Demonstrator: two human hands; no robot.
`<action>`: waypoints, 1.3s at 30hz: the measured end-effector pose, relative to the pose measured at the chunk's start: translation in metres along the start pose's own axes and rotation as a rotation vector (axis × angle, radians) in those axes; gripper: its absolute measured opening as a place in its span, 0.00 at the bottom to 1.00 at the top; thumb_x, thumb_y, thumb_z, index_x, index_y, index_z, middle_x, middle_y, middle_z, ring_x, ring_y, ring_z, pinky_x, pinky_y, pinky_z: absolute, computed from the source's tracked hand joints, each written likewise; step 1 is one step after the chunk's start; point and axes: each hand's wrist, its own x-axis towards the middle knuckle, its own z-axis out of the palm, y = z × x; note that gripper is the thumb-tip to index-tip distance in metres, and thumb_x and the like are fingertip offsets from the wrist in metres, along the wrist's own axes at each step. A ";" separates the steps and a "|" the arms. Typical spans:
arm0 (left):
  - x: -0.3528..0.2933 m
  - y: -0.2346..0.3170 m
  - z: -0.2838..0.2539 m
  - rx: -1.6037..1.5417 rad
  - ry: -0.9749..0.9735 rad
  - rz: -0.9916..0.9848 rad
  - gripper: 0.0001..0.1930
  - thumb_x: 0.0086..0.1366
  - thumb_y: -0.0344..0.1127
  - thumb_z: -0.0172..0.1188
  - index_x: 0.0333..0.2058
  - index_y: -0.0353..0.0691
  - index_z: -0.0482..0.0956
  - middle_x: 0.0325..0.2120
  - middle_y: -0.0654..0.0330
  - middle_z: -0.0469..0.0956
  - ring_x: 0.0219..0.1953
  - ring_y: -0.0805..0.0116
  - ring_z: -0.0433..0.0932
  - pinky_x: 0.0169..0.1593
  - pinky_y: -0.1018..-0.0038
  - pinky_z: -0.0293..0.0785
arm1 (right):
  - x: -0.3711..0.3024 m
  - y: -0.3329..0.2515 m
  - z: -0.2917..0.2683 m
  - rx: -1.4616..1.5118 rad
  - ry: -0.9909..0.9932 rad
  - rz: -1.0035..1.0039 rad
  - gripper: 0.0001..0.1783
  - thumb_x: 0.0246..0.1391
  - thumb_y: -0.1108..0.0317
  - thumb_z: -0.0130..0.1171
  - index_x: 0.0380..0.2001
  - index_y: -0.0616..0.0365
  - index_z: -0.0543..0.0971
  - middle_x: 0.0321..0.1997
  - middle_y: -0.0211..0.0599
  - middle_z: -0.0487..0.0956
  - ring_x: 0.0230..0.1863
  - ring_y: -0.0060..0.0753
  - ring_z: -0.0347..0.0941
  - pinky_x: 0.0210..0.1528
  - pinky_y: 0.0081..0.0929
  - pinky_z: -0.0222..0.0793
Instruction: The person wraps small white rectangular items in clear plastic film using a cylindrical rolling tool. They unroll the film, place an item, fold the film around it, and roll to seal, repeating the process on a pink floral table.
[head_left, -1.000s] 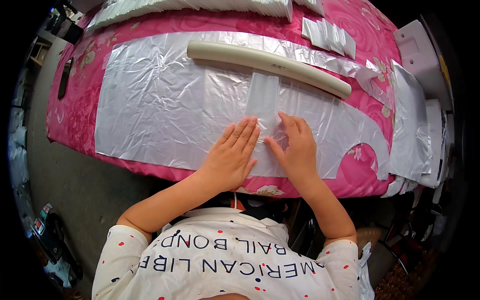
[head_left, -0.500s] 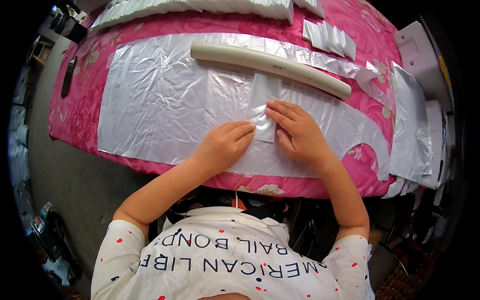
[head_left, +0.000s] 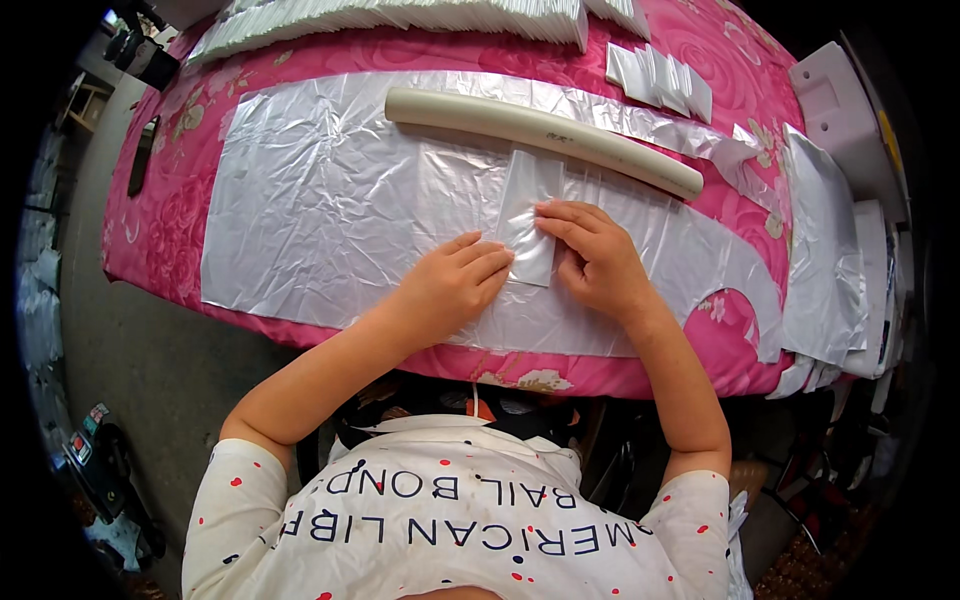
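A narrow folded piece of thin, whitish clear plastic film [head_left: 527, 245] lies on a wide silvery plastic sheet [head_left: 330, 210]. My left hand [head_left: 452, 283] is at its left edge, fingers bent and pressed together, tips on the film; the thumb is mostly hidden. From the right, my right hand [head_left: 602, 260] rests its fingertips on the film's upper surface, the thumb held apart below them. Just beyond the film, a long cream-coloured tube [head_left: 540, 138] lies slantwise across the sheet.
A pink flowered cloth [head_left: 165, 225] covers the table. At the far side stand a long row of folded white pieces [head_left: 400, 15] and a smaller stack [head_left: 658, 82]. White foam blocks [head_left: 845, 120] and plastic sheets [head_left: 822, 250] are on the right. A dark phone-like object [head_left: 143, 157] lies far left.
The thumb of my right hand has drawn in closer to its fingers. My left fingers have shifted slightly at the film's edge. The film and tube stay in place.
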 end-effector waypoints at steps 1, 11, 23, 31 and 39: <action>0.000 0.001 0.001 0.008 0.002 -0.019 0.10 0.48 0.25 0.60 0.32 0.35 0.78 0.38 0.60 0.78 0.41 0.64 0.77 0.46 0.66 0.74 | 0.000 0.000 0.000 0.004 0.004 0.003 0.19 0.37 0.83 0.51 0.38 0.62 0.76 0.45 0.40 0.77 0.50 0.43 0.71 0.52 0.34 0.67; -0.015 0.024 -0.024 -0.441 -0.008 -0.064 0.15 0.47 0.33 0.64 0.35 0.37 0.76 0.40 0.59 0.78 0.43 0.63 0.77 0.50 0.66 0.72 | -0.023 -0.025 0.003 -0.076 -0.045 -0.160 0.15 0.31 0.78 0.59 0.30 0.58 0.78 0.34 0.32 0.77 0.35 0.37 0.72 0.38 0.30 0.69; -0.029 0.034 -0.013 -0.276 -0.136 -0.094 0.22 0.51 0.35 0.60 0.47 0.37 0.72 0.47 0.57 0.74 0.49 0.63 0.73 0.55 0.66 0.66 | -0.054 -0.045 0.004 0.116 -0.003 0.129 0.13 0.38 0.75 0.61 0.33 0.54 0.79 0.30 0.33 0.78 0.31 0.38 0.72 0.33 0.30 0.69; -0.024 0.043 -0.008 -0.507 0.005 -0.572 0.32 0.54 0.28 0.61 0.57 0.33 0.60 0.37 0.51 0.78 0.36 0.58 0.78 0.41 0.68 0.73 | -0.025 -0.042 -0.002 0.247 -0.121 0.617 0.11 0.51 0.64 0.56 0.27 0.61 0.80 0.19 0.41 0.76 0.20 0.39 0.72 0.26 0.29 0.66; -0.003 0.024 -0.010 -0.799 -0.048 -0.970 0.36 0.55 0.27 0.61 0.60 0.31 0.54 0.28 0.53 0.80 0.25 0.70 0.79 0.32 0.78 0.73 | 0.005 -0.042 -0.012 0.329 -0.313 0.943 0.15 0.52 0.62 0.56 0.26 0.66 0.80 0.15 0.41 0.76 0.16 0.26 0.72 0.24 0.25 0.66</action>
